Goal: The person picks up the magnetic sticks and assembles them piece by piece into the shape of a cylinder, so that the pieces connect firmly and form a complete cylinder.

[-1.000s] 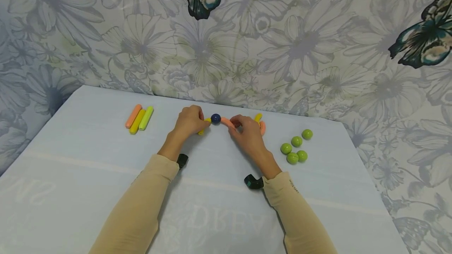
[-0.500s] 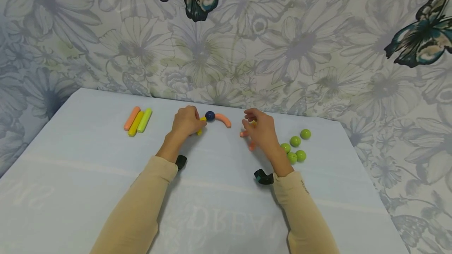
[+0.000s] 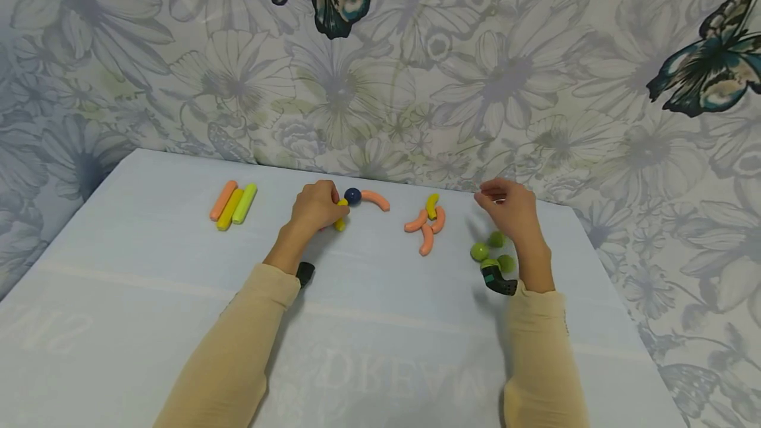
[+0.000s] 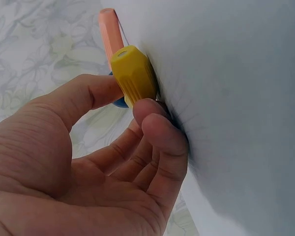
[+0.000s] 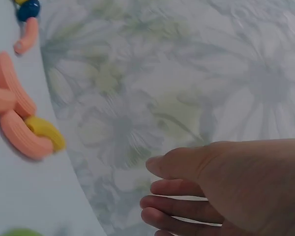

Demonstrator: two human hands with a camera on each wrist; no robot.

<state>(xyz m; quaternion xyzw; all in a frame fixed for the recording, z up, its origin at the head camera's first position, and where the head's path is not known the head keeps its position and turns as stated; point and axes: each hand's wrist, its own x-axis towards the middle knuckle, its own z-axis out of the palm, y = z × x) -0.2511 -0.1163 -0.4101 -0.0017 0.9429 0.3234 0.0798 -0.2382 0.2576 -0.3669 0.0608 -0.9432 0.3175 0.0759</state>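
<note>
Fingers of the left hand (image 3: 314, 207) curl round a yellow curved stick (image 3: 341, 214) in the head view; its far end meets a dark blue ball (image 3: 353, 195), and an orange curved stick (image 3: 376, 199) arcs off the ball's other side. Well to the right of the blue ball lies a loose cluster of curved sticks (image 3: 427, 223), three orange and one yellow. Farther right of it, the right hand (image 3: 511, 210) hangs over the green balls (image 3: 492, 249) with slack fingers, holding nothing. Far left of the blue ball lie three straight sticks (image 3: 232, 204), side by side on the table (image 3: 119, 296).

Left wrist view: thumb and forefinger of the left hand (image 4: 88, 162) pinch the yellow curved stick (image 4: 133, 76) against the table; the blue ball (image 4: 119, 102) peeps out behind the thumb, the orange curved stick (image 4: 110, 27) beyond it.

Right wrist view: the right hand (image 5: 226, 187) hovers empty, fingers loosely bent, the cluster of curved sticks (image 5: 22, 118) lying between it and the blue ball (image 5: 28, 10).

My worry is the joint at the blue ball: a twist or tug from the pinching hand would likely peel the orange curved stick away. The green balls sit right under the slack hand, and a careless brush could send them rolling off the table.
</note>
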